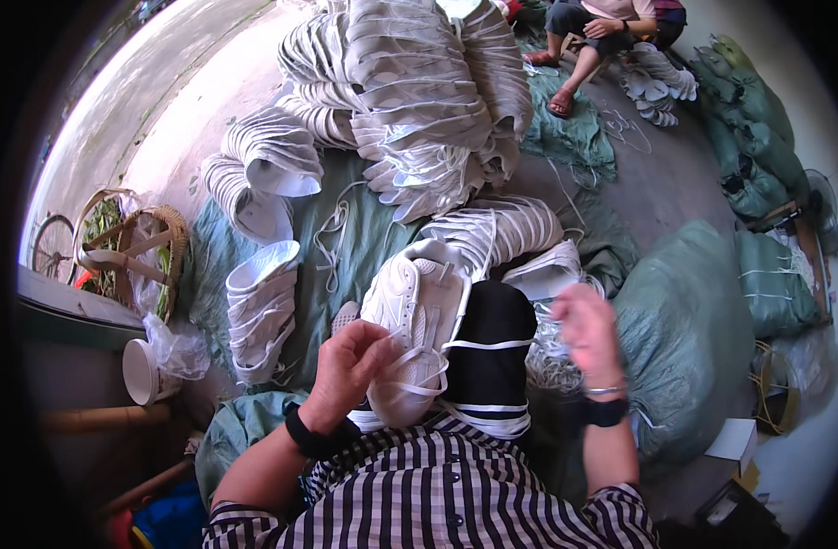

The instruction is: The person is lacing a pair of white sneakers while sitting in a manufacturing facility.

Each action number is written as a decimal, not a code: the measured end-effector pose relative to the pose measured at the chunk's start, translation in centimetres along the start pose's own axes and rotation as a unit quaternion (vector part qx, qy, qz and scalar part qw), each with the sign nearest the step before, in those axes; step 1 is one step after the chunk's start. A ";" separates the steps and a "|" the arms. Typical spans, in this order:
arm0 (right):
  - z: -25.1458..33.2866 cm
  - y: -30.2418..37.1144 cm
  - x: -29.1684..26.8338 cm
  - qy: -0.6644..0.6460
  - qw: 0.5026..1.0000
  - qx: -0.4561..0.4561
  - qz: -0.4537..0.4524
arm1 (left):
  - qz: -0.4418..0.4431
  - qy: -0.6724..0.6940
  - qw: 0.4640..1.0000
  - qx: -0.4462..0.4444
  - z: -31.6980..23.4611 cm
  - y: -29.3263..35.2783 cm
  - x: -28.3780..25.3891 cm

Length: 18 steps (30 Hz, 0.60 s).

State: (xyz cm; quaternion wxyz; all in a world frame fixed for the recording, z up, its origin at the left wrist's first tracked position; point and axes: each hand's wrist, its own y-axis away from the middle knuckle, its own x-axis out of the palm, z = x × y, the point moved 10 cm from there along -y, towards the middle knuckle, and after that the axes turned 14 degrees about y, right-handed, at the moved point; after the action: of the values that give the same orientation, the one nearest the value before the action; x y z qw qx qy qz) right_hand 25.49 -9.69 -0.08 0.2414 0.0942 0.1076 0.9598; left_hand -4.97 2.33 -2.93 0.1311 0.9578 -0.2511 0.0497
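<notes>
A white sneaker (417,302) rests on my lap, toe toward me, with a white shoelace (421,359) threaded through its lower eyelets. At the left of its toe, my left hand (353,368) has thumb and forefinger pinched on the lace. My right hand (587,331) is raised to the right of my knee, apart from the shoe. Motion smears its fingers, so I cannot make out whether they grip a lace end. White lace strands cross my black trouser leg (492,375).
Stacked white shoe uppers (419,82) rise ahead, with a smaller stack (261,311) at left. A loose lace bundle (554,361) lies beside my leg. A large green sack (684,329) bulges at right. Another person (611,27) sits at the far right. A white bucket (144,371) stands left.
</notes>
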 end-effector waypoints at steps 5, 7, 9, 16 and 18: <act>-4.9 2.3 16.5 0.351 0.869 0.050 0.345 | 0.117 -0.102 0.988 0.015 -0.8 0.8 2.7; -6.4 5.1 17.9 0.505 0.706 -0.041 0.495 | 0.101 -0.040 0.994 -0.016 -0.3 0.7 2.5; -6.6 6.1 16.2 0.534 0.652 0.067 0.534 | 0.068 -0.003 0.997 -0.033 -0.1 0.8 1.5; 0.2 0.3 11.9 0.455 0.858 0.067 0.231 | 0.012 0.003 0.999 -0.053 0.8 0.8 0.7; 2.6 -1.0 12.8 0.402 0.906 -0.015 0.134 | 0.001 -0.010 0.999 -0.031 0.7 0.7 0.8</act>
State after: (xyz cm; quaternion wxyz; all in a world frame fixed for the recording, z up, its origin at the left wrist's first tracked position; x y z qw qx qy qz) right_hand 15.44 -2.24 3.82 0.0484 -0.2892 0.1677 0.9412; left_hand -4.62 1.23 -3.34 0.1578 0.9535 -0.2546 0.0326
